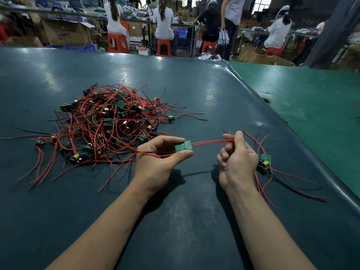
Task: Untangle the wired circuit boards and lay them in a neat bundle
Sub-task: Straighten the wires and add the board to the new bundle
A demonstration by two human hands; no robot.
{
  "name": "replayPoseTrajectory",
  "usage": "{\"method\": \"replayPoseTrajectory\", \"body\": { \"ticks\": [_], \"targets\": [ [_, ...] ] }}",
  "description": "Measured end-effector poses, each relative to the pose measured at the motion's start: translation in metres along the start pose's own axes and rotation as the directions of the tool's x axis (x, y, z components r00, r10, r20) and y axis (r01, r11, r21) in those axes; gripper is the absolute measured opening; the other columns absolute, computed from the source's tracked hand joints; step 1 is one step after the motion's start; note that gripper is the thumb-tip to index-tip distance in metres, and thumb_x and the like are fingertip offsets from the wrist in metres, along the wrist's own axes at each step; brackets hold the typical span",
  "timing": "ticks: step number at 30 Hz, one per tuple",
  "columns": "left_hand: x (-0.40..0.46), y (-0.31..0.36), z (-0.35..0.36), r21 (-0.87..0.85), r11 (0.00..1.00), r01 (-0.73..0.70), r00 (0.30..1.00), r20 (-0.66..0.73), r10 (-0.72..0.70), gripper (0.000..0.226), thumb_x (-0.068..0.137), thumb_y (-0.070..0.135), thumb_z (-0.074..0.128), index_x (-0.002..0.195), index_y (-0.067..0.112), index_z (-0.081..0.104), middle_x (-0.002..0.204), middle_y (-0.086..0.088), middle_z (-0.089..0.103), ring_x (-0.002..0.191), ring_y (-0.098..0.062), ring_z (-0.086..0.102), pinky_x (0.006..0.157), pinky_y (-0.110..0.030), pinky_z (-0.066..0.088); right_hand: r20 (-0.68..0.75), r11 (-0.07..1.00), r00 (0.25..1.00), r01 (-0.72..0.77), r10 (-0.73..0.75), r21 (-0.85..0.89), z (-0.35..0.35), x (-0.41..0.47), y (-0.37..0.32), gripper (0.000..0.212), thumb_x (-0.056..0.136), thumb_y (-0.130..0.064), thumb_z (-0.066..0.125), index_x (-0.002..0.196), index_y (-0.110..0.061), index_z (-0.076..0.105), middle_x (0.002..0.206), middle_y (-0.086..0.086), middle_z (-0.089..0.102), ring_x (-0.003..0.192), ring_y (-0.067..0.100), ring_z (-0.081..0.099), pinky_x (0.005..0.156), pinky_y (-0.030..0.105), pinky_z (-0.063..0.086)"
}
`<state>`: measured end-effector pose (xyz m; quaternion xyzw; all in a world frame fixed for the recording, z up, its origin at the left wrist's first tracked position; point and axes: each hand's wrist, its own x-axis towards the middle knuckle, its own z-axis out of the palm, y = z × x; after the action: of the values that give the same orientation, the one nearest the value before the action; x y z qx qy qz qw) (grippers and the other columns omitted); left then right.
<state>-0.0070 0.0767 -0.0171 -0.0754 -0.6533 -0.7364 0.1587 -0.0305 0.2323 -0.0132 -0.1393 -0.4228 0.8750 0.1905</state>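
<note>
Tangled circuit boards with red and black wires lie heaped on the dark tabletop at left. Just right of the heap, the left hand pinches a small green board between thumb and fingers. Its two red wires run taut to the right hand, closed on their ends. Beside that hand lies a small bundle of boards.

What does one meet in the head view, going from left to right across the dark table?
tangled pile of boards and wires → left hand → held green board → stretched red wires → right hand → sorted boards
</note>
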Motion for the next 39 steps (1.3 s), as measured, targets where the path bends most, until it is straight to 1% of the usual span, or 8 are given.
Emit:
{"method": "replayPoseTrajectory", "body": {
  "ticks": [8,12,15,26,29,32,35,39],
  "targets": [
    [0.01,-0.003,-0.009,-0.087,0.995,-0.045,0.961,-0.274,0.02,0.025,0.07,-0.002,0.081,0.088,0.014,0.072,0.078,0.005,0.074,0.073,-0.011,0.067,0.075,-0.022,0.055,-0.006,0.996,0.996,-0.094,0.094,0.003,0.0,-0.003,0.001,0.044,0.104,-0.036,0.04,0.085,-0.006,0.065,0.058,-0.001,0.044,0.035,0.007,0.036,0.035,0.016,0.024],
    [0.01,-0.003,-0.007,-0.067,0.996,-0.052,0.973,-0.227,0.036,0.025,0.071,-0.002,0.081,0.089,0.013,0.072,0.077,0.008,0.074,0.071,-0.005,0.067,0.07,-0.016,0.052,0.337,0.938,0.891,-0.219,0.305,-0.27,0.006,-0.02,0.005,0.014,0.091,-0.019,0.059,0.096,-0.012,0.069,0.067,-0.001,0.054,0.04,0.008,0.042,0.035,0.014,0.027],
    [0.005,-0.005,-0.005,-0.025,0.999,-0.046,0.994,-0.097,0.043,0.028,0.068,-0.003,0.082,0.09,0.011,0.072,0.083,0.002,0.076,0.075,-0.009,0.071,0.071,-0.017,0.053,0.503,0.903,0.764,-0.247,0.404,-0.351,0.012,-0.033,0.012,0.015,0.084,-0.037,0.069,0.087,-0.022,0.073,0.068,-0.002,0.058,0.041,0.009,0.045,0.033,0.014,0.029],
    [0.004,-0.004,-0.003,-0.018,0.999,-0.038,0.994,-0.103,0.036,0.028,0.063,0.003,0.085,0.085,0.016,0.074,0.079,0.001,0.075,0.073,-0.01,0.069,0.072,-0.018,0.053,0.347,0.968,0.923,-0.09,0.169,-0.233,0.006,-0.013,0.001,0.026,0.098,-0.02,0.055,0.085,-0.01,0.074,0.055,-0.005,0.051,0.038,0.004,0.036,0.032,0.013,0.024],
    [0.005,-0.004,-0.005,-0.038,0.999,-0.034,0.993,-0.114,0.029,0.026,0.065,0.004,0.085,0.085,0.016,0.074,0.075,0.003,0.074,0.069,-0.008,0.068,0.069,-0.017,0.052,0.189,0.992,0.974,-0.117,0.124,-0.045,0.002,-0.005,-0.006,0.03,0.102,-0.024,0.048,0.086,-0.007,0.068,0.055,-0.005,0.046,0.038,0.004,0.034,0.031,0.015,0.022],
    [0.007,-0.004,-0.006,-0.167,0.986,0.009,0.99,-0.135,-0.032,0.025,0.059,0.017,0.085,0.082,0.016,0.076,0.073,-0.002,0.073,0.064,-0.015,0.065,0.068,-0.025,0.054,0.139,0.921,0.951,-0.302,0.275,0.246,-0.005,0.0,-0.011,0.039,0.104,-0.031,0.035,0.09,-0.008,0.063,0.057,-0.002,0.044,0.039,0.007,0.034,0.031,0.016,0.023],
    [0.011,-0.004,-0.009,-0.29,0.954,0.073,0.988,-0.111,-0.11,0.031,0.052,0.025,0.087,0.081,0.016,0.078,0.074,-0.005,0.071,0.064,-0.017,0.062,0.069,-0.026,0.054,0.316,0.919,0.868,-0.394,0.382,-0.029,-0.002,-0.012,-0.004,0.023,0.093,-0.012,0.047,0.109,-0.011,0.063,0.063,-0.001,0.053,0.042,0.007,0.039,0.032,0.015,0.024],
    [0.007,-0.003,-0.006,-0.263,0.959,0.107,0.994,0.013,-0.108,0.029,0.055,0.035,0.085,0.076,0.015,0.079,0.066,-0.004,0.069,0.055,-0.014,0.056,0.055,-0.021,0.048,0.631,0.902,0.658,-0.197,0.412,-0.384,0.008,-0.034,0.016,0.04,0.084,-0.023,0.066,0.123,-0.031,0.063,0.078,0.001,0.063,0.05,0.012,0.051,0.037,0.016,0.033]
  ]
}}
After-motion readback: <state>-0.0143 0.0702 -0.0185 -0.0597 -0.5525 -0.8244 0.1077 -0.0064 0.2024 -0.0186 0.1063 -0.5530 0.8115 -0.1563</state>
